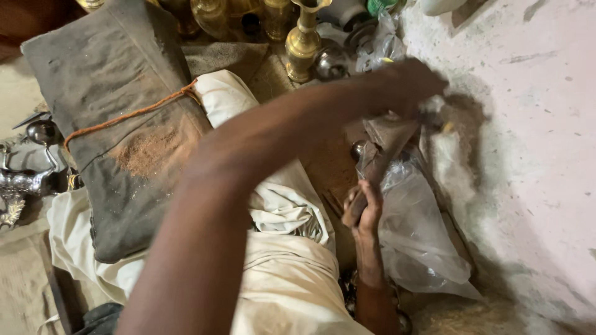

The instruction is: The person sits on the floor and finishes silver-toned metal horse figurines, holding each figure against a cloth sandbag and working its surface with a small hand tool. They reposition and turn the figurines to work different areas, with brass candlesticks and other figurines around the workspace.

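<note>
- On the floor beside the pale rough plastered wall [534, 142], the person sits with white cloth garment [285, 273] over the legs.
- Left hand [406, 84] reaches across to the wall side, arm stretched over the lap; its grip is closed over the top end of a dull brown flat piece [385, 139], gathered against the base of the wall.
- Right hand [365, 208] comes up from below, fingers clenched around the lower end of that same brown piece, which slants between the two hands.
- Just beside both hands lies a crumpled clear plastic bag [416, 236], touching the foot of the wall.
- Over the person's left knee sits a dusty grey fabric cushion [112, 80] with an orange cord [133, 115] across it and reddish powder on it.
- At the far edge of the floor stands a polished brass candlestick-shaped stand [304, 40] among other brass pieces.
- At the left edge, shiny silver metal ornaments [28, 180], well apart from the hands.
</note>
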The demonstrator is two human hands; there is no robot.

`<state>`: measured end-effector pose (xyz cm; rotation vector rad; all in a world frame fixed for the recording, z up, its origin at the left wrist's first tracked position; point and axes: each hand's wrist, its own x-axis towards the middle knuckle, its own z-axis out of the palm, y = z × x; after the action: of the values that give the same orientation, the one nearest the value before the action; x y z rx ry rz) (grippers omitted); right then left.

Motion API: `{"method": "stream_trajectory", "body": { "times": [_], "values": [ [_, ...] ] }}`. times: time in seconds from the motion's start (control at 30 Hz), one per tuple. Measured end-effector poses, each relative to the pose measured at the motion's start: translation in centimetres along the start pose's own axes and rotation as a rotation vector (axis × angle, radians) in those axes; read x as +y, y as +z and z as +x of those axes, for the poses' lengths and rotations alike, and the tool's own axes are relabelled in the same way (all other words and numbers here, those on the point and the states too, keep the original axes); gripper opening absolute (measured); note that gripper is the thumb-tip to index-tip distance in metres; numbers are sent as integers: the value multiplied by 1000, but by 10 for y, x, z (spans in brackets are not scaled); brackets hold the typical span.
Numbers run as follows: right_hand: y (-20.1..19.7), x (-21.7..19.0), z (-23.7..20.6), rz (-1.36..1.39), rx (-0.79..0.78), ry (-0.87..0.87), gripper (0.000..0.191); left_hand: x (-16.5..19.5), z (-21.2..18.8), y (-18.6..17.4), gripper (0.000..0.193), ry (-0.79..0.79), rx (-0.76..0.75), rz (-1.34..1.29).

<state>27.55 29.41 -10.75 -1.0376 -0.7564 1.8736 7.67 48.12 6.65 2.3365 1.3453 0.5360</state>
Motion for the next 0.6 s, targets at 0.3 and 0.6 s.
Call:
{"method": "stream_trajectory", "body": {
  "times": [0.3,0.6],
  "values": [
    [18,-9,17,-84,250,-335,30,-53,-145,30,74,-282,861,-584],
    [4,52,23,-39,-243,-48,18,-31,-160,67,92,-269,1328,-1014]
  ]
}}
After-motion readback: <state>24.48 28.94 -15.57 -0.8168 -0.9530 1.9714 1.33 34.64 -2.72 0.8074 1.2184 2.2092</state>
